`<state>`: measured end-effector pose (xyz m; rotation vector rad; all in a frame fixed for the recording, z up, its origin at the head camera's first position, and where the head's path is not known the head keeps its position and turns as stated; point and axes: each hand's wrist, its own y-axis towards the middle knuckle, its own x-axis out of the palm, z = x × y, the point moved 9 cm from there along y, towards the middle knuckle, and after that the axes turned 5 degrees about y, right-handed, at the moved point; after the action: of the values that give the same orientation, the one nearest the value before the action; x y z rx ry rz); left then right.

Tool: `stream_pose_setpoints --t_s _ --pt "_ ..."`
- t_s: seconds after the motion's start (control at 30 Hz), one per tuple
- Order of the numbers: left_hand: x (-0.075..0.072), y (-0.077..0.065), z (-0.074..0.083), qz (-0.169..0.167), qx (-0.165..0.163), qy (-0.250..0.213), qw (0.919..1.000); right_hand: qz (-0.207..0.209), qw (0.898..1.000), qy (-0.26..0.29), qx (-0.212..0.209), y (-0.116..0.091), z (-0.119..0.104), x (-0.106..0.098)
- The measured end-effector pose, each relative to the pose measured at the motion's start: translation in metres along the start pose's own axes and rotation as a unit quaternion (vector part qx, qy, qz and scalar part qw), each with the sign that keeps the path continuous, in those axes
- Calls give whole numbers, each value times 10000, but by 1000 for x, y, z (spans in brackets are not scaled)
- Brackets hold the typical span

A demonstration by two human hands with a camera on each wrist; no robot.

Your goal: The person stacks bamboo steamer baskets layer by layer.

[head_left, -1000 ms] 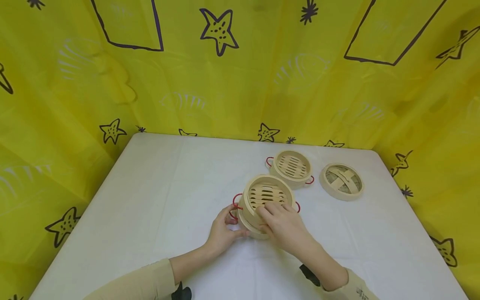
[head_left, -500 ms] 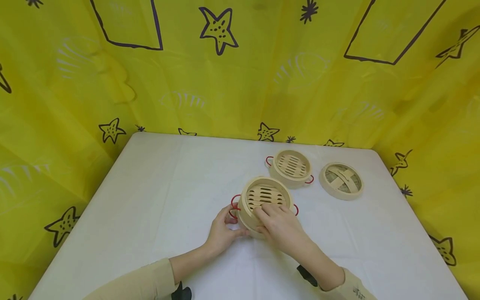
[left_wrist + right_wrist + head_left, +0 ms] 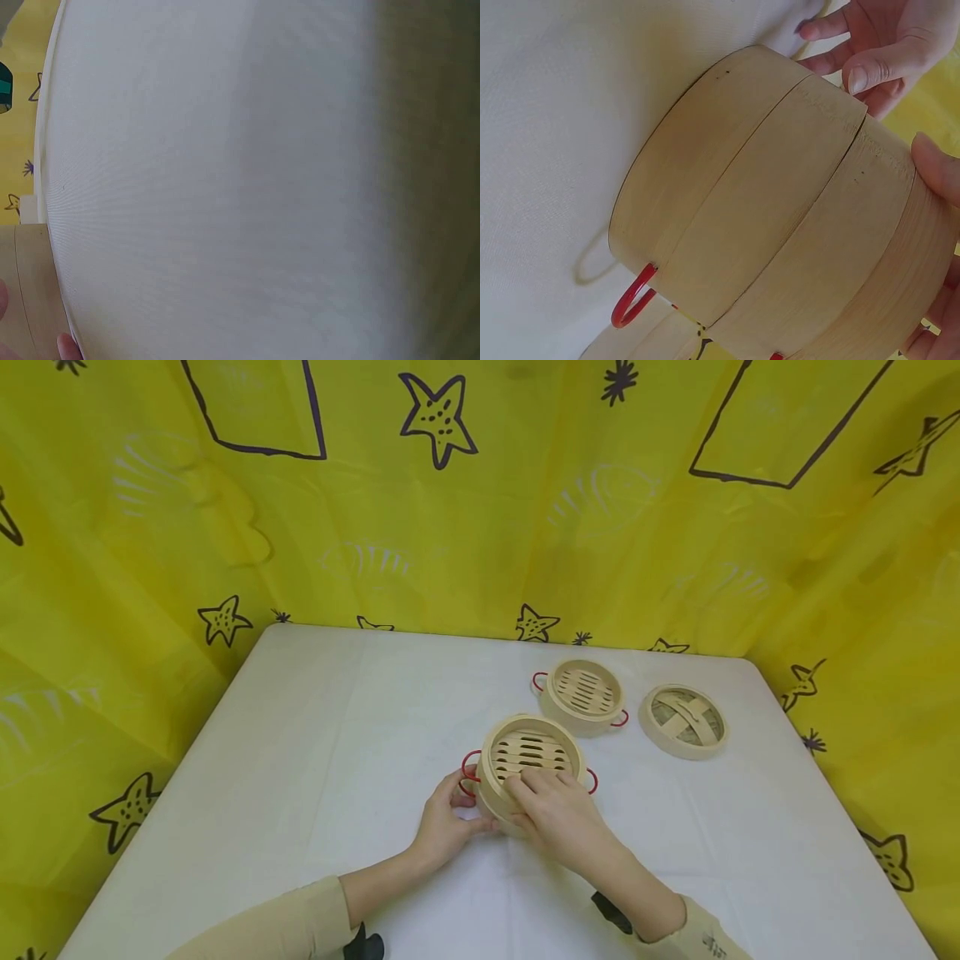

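Two round bamboo steamer baskets stand stacked in the head view, the upper basket (image 3: 492,781) resting on the lower basket (image 3: 727,172). Their rims line up closely, with a thin seam between them in the right wrist view. My right hand (image 3: 558,810) pinches the near rim of the upper basket, fingers inside over the slats and thumb outside. On the left side, my left hand (image 3: 442,827) holds the lower basket, thumb at the front and fingers by the red handles (image 3: 469,765). A red handle (image 3: 634,300) of the lower basket also shows in the right wrist view.
Behind the stack stands another steamer basket (image 3: 585,693) with red handles. To its right lies a round woven lid (image 3: 684,722). White cloth covers the table (image 3: 360,718), and a yellow curtain (image 3: 480,527) with star drawings hangs round its back and sides.
My right hand has brought the upper basket slightly down and to the left, so that it now sits squarely on the lower one. The left hand has stayed in place.
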<state>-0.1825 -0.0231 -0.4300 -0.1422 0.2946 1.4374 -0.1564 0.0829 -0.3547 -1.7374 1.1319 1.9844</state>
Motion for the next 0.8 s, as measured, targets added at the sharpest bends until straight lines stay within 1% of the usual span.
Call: stream_pose_setpoints --t_s 0.07,0.23,0.3,0.43,0.5,0.67,0.8 --pt "0 0 -1 15 21 48 10000 -29 10000 -15 15 0 0 0" --pt "5 5 -22 57 35 295 9995 -71 9999 -66 28 2 -2 1" --pt "6 6 -28 45 30 306 9995 -76 9999 -80 28 2 -2 1" --pt "6 6 -30 29 -20 295 9996 -75 9999 -75 39 2 -3 1" --pt "6 6 -28 40 57 301 9995 -56 10000 -63 47 3 -3 1" --pt "6 6 -28 57 131 331 9993 18 10000 -63 35 3 -3 0" --pt "6 6 -30 49 17 363 9993 65 10000 -65 29 3 -3 -1"
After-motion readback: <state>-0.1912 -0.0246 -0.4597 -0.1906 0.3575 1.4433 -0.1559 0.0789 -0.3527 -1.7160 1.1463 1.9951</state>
